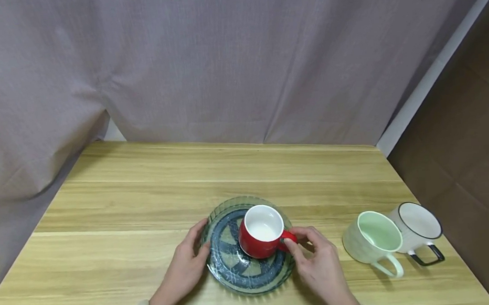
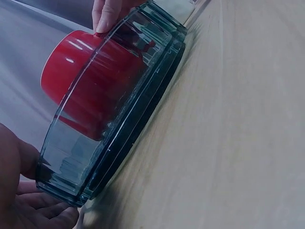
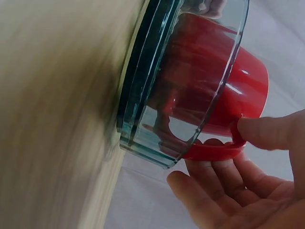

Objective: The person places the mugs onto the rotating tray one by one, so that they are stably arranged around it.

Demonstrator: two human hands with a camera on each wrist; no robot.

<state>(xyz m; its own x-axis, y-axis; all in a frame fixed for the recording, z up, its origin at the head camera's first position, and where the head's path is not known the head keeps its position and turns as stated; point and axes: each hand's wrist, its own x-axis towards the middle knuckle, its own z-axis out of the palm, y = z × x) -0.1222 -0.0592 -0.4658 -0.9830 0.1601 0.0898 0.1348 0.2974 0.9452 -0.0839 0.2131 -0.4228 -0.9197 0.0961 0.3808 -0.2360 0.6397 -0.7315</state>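
A red mug (image 1: 258, 242) with a white inside stands upright in a round clear glass dish (image 1: 233, 280), its handle turned to the right. My right hand (image 1: 320, 264) pinches that handle between thumb and fingers, as the right wrist view also shows at the handle (image 3: 214, 151). At the dish's left side, my left hand (image 1: 186, 267) holds the wall, thumb (image 2: 29, 160) at the rim and fingers outside, lower down. Through the glass, a dark blue pattern shows under the mug.
Right of the dish stand a pale green mug (image 1: 372, 238) and, close behind it, a white mug (image 1: 416, 227) with a black rim and handle. The wooden table (image 1: 115, 210) meets a grey curtain (image 1: 202, 60) at the back. A brown panel (image 1: 474, 168) borders the right side.
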